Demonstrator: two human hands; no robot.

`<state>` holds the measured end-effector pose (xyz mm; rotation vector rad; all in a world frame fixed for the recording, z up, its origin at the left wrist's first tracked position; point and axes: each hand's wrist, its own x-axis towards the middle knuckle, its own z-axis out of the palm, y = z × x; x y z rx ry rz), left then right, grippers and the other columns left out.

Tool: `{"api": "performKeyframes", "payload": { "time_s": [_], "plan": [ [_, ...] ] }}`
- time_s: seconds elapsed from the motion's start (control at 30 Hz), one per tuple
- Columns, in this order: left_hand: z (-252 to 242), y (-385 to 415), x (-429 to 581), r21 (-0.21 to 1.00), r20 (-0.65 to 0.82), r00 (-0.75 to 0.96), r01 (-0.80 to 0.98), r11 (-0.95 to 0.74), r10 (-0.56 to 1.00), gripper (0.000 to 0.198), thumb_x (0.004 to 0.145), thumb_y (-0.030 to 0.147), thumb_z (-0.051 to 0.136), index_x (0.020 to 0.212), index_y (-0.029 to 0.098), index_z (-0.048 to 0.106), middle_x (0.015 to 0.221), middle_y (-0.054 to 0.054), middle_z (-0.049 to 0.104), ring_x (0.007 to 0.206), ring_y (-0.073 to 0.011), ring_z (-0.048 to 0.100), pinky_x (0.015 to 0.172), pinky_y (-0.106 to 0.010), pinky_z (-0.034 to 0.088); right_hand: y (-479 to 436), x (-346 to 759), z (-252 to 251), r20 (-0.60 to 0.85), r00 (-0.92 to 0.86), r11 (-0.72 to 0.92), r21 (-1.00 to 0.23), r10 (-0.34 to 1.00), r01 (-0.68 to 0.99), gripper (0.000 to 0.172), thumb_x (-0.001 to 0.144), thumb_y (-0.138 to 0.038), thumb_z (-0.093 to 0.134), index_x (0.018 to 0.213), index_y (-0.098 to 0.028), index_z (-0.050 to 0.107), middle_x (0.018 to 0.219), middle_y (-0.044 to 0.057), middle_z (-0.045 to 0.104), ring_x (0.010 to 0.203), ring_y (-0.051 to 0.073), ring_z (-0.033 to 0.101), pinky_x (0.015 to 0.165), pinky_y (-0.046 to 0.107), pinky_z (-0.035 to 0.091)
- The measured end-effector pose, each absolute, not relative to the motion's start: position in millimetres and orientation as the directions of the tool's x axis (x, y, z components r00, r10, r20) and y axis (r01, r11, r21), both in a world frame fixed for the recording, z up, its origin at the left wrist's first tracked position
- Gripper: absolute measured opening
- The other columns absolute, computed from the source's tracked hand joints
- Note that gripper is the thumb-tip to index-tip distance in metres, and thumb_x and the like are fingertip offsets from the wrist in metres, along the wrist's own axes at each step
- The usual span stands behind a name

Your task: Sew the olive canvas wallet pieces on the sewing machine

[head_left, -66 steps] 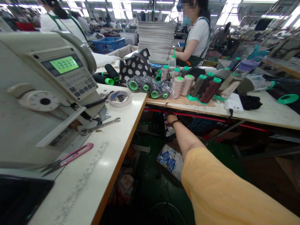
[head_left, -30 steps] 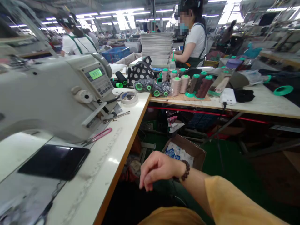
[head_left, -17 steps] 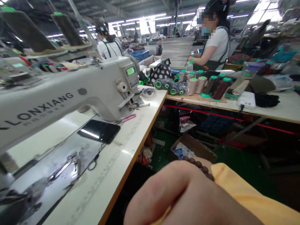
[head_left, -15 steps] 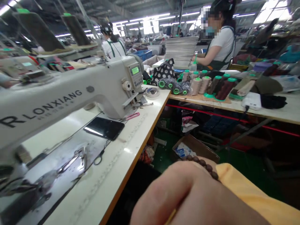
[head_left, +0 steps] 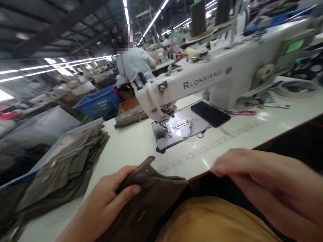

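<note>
My left hand (head_left: 111,195) is closed on a dark brown garment piece (head_left: 151,198), thumb on top, at the table's front edge. The piece has a folded upper edge and small pale marks. To the right, my right hand (head_left: 267,181) hangs near the table edge, apart from the garment piece. Motion smears its fingers, and nothing shows in them. Beyond both hands stands a white sewing machine (head_left: 202,80) with its lit needle plate (head_left: 178,129). A black phone (head_left: 210,113) lies beside the plate.
A stack of dark cloth pieces (head_left: 68,161) lies at left. Pink-handled scissors (head_left: 244,113) and a roll of tape (head_left: 295,89) sit at right on the white table (head_left: 121,148). Behind are a blue crate (head_left: 99,102) and a person in a light blue shirt (head_left: 136,65).
The view has swung left, bringing the needle area and cloth stack into sight. My left hand now shows, holding the garment piece. My right hand appears farther right in the view.
</note>
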<state>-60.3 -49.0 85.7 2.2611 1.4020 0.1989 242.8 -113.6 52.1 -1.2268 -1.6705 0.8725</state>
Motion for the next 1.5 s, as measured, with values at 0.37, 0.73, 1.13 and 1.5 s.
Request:
{"api": "performKeyframes", "payload": {
  "time_s": [0.37,0.73,1.13,1.5],
  "plan": [
    [82.4,-38.1,-56.5,0.778,-0.179,0.531,0.591,-0.211,0.828,0.027,0.083,0.039,0.051,0.097,0.017,0.057,0.09,0.0,0.063,0.082,-0.0155,0.057,0.074,-0.022,0.041,-69.0,182.9,25.7,0.045,-0.472,0.156,-0.967,0.881,0.2,0.011,0.08,-0.029,0.052,0.075,-0.019,0.053,0.089,0.003,0.06,0.081,0.016,0.054,0.071,0.027,0.043],
    [90.8,-39.6,-53.0,0.834,-0.146,0.587,0.506,-0.22,0.796,0.033,0.077,0.031,0.059,0.107,0.018,0.053,0.095,-0.001,0.062,0.085,-0.0167,0.056,0.076,-0.024,0.041,-68.5,175.3,28.4,0.019,-0.467,0.213,-0.906,0.884,0.367,0.022,0.076,-0.032,0.053,0.059,-0.018,0.052,0.059,-0.001,0.052,0.058,0.012,0.046,0.053,0.024,0.034],
    [89.4,-37.7,-48.1,0.915,-0.137,0.529,0.391,-0.096,0.838,0.025,0.079,0.035,0.052,0.089,0.013,0.057,0.078,-0.001,0.058,0.069,-0.014,0.052,0.063,-0.022,0.04,-73.7,168.5,31.8,0.043,-0.475,0.214,-0.925,0.879,0.313,0.027,0.074,-0.031,0.054,0.051,-0.018,0.046,0.066,0.001,0.053,0.059,0.011,0.048,0.053,0.024,0.035],
    [90.6,-38.0,-45.0,0.785,-0.063,0.49,0.562,-0.26,0.869,0.022,0.083,0.031,0.045,0.081,0.014,0.058,0.071,0.002,0.054,0.067,-0.0122,0.047,0.063,-0.02,0.035,-70.7,169.3,34.7,-0.003,-0.443,0.208,-0.879,0.897,0.428,0.027,0.071,-0.033,0.053,0.05,-0.019,0.041,0.054,-0.001,0.047,0.053,0.011,0.041,0.049,0.024,0.031]
  ]
}}
